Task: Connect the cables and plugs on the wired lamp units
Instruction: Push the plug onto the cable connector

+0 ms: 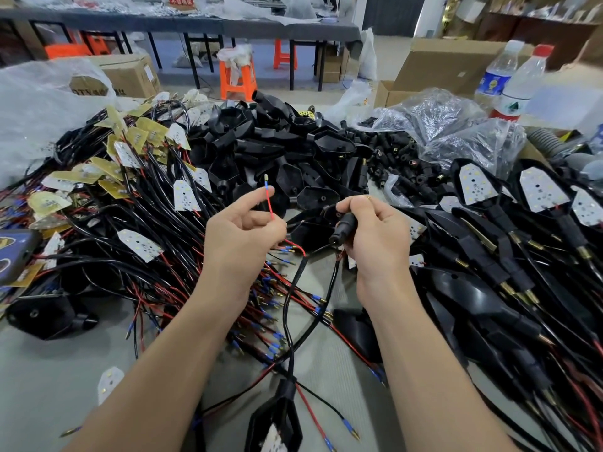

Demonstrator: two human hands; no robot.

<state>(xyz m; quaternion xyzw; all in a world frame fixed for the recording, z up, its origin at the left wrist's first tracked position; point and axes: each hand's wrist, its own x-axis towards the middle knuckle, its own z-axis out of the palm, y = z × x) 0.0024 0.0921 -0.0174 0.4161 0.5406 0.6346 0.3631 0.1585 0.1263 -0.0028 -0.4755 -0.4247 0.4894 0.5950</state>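
Note:
My left hand (243,236) pinches a thin red wire (269,203) that stands up, ending in a blue-sleeved metal pin. My right hand (372,233) grips a black rubber stem plug (342,228), held a little to the right of the red wire and apart from it. Black cables (293,288) run down from both hands to a black lamp housing (274,422) with a white LED board at the bottom edge of the view.
A tangle of wired LED boards (137,197) fills the left. Empty black housings (270,148) are heaped in the middle, loose black plugs (401,164) behind them. Assembled lamp units (509,230) lie on the right. Two water bottles (509,79) stand at the far right.

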